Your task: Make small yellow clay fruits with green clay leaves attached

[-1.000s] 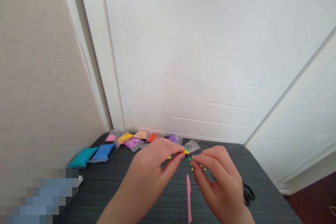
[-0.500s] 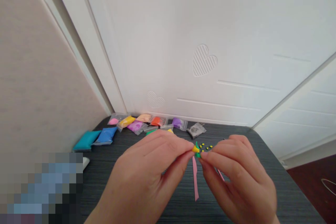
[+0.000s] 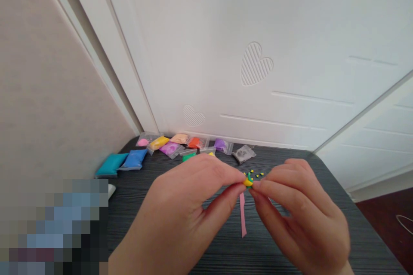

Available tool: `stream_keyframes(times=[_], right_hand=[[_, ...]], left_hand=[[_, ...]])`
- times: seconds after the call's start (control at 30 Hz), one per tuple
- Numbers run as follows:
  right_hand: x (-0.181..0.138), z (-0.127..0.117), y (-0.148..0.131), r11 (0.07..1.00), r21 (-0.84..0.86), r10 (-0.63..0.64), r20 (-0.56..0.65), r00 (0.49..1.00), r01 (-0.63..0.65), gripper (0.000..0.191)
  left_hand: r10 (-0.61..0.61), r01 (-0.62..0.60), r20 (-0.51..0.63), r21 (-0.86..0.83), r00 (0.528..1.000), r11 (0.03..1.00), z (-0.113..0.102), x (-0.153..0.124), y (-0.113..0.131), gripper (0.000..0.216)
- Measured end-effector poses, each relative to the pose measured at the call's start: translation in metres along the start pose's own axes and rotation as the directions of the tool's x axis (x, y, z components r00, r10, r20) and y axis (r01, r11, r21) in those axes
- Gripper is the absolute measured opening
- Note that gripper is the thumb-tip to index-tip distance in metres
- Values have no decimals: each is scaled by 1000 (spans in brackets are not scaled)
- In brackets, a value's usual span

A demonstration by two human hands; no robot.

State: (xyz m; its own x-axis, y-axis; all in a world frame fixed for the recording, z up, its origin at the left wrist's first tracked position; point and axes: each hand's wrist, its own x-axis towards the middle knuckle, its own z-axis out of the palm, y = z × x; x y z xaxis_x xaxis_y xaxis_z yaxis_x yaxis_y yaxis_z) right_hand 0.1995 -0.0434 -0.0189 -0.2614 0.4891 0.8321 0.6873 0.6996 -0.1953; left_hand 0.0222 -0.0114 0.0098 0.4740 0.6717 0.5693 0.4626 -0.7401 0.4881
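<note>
Between my two hands is a small yellow and green clay piece [image 3: 248,182], a yellow body with thin green strips on it. My left hand [image 3: 196,206] pinches its left side between thumb and forefinger. From the right, my right hand [image 3: 300,210] pinches its other end, so the fingertips hide much of the piece. Just beyond the fingers lie several tiny yellow and green bits [image 3: 257,175] on the dark table. A pink plastic clay knife [image 3: 243,217] lies below the fingertips, its upper end hidden behind them.
Clear bags of coloured clay line the table's back, among them orange [image 3: 195,142], purple [image 3: 222,145] and grey [image 3: 244,154]. Teal [image 3: 111,165] and blue [image 3: 134,159] packs lie at the left. A white panel [image 3: 200,51] with heart reliefs rises behind the dark table [image 3: 226,258].
The clay piece has turned between my fingers, and a green strip now lies across the yellow body. My fingertips have come closer together. The view has shifted slightly.
</note>
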Motion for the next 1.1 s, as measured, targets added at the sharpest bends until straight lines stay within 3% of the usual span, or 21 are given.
stream_keyframes(times=[1.1], right_hand=[[-6, 3, 0, 995, 58, 83, 18, 996, -84, 34]], left_hand=[[1, 0, -14, 14, 1000, 1000, 2, -1, -1, 12]])
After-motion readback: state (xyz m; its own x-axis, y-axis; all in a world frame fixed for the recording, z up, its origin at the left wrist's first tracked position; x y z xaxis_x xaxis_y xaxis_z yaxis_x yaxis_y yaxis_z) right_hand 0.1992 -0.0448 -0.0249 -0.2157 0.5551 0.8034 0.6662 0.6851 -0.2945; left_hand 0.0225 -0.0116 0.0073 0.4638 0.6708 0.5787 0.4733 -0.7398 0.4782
